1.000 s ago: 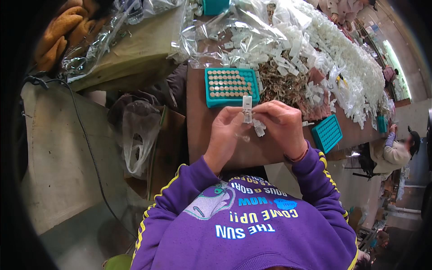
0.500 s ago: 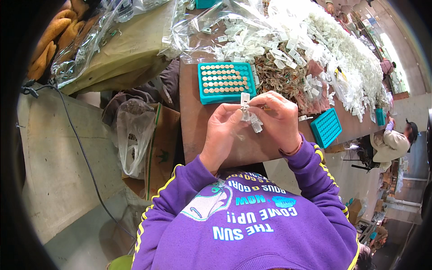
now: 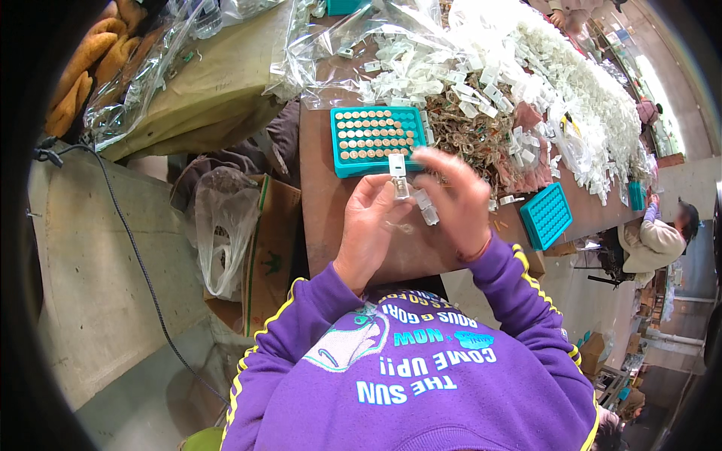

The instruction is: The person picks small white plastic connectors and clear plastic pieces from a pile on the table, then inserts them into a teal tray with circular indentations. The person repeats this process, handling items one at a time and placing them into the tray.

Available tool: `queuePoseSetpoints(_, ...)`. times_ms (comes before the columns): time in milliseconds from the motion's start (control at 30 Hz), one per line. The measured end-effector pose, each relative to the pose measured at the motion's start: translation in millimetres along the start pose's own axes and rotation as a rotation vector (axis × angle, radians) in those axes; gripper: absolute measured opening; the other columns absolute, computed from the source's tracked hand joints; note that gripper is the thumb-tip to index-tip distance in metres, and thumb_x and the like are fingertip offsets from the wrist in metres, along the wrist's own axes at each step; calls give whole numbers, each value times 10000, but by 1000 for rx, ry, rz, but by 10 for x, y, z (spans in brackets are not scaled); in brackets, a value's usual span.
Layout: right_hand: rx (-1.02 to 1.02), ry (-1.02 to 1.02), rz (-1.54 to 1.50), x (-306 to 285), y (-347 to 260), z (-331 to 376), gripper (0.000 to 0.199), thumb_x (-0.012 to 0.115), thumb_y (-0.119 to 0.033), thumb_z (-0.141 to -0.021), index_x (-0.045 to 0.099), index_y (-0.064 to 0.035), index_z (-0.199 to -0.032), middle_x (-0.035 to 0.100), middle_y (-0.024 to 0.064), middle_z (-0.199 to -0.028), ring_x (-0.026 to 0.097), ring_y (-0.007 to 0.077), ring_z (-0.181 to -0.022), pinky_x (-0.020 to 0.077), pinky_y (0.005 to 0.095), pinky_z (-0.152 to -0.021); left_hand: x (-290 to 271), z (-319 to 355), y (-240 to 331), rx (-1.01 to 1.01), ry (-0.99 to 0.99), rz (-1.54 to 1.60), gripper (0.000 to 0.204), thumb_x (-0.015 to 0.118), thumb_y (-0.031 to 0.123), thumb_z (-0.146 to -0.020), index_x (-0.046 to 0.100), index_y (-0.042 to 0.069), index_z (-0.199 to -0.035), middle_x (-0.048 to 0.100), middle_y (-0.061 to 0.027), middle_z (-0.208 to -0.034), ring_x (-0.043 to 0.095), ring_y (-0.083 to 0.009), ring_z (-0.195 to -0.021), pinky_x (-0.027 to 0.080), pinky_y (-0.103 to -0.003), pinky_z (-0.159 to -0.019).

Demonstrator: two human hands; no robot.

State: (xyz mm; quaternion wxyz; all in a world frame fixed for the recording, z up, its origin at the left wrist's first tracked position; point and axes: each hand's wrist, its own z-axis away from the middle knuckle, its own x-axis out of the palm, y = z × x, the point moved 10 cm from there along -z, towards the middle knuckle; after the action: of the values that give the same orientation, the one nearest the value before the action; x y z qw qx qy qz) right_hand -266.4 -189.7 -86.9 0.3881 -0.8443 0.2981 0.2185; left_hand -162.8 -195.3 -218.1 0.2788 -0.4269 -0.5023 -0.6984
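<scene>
Your left hand (image 3: 370, 225) pinches a small clear vial (image 3: 399, 180) upright at its fingertips, your right hand (image 3: 456, 199) curls loosely beside it with blurred fingers and small clear pieces beneath, above the brown table (image 3: 331, 218), just before the teal tray (image 3: 376, 140) of capped vials.

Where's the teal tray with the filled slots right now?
In the head view the teal tray lies on the brown table, just beyond the left hand, with the heap of clear plastic pieces to its right.
</scene>
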Motion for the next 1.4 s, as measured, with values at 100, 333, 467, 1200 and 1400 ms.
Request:
queuePoseSetpoints(100, 127, -22, 114, 6, 347, -236, 256, 678, -70, -833, 692, -94, -1087, 713, 94, -949, 671, 284, -851, 536, 349, -735, -23, 5, -18, -26, -9, 13, 177, 567, 153, -992, 536, 46, -1130, 644, -76, -1040, 633, -139, -926, 520, -260, -806)
queuePoseSetpoints(333, 27, -183, 223, 343, 540, -427, 234, 703, -54, -801, 718, -77, -1033, 720, 102, -955, 669, 272, -872, 536, 347, -772, -41, -17, -21, -21, -23, -14, 193, 567, 170, -994, 520, 53, -1140, 638, -71, -1033, 630, -128, -883, 503, -233, -736)
queuePoseSetpoints(467, 90, -160, 112, 304, 535, -463, 265, 710, -5, -768, 722, -65, -1026, 723, 95, -885, 691, 217, -826, 544, 306, -755, -50, -9, -20, -30, -4, -29, 193, 577, 178, -990, 527, 59, -1134, 639, -66, -1033, 629, -123, -892, 505, -238, -751)
queuePoseSetpoints(1200, 30, -259, -67, 170, -78, -90, 360, 680, 7, -787, 641, -84, -1133, 672, 100, -852, 662, 262, -746, 537, 338, -633, 12, 34, 34, 0, 53, -207, 180, 644, 191, -952, 592, 43, -1040, 666, -48, -998, 632, -118, -866, 508, -239, -757)
queuePoseSetpoints(1400, 21, -293, -18, 181, -72, -70, 329, 702, -20, -739, 659, -70, -1061, 670, 93, -807, 665, 264, -734, 539, 352, -673, 5, 17, 30, -2, 24, -200, 168, 624, 176, -964, 588, 40, -1056, 658, -47, -1020, 630, -117, -909, 516, -268, -805)
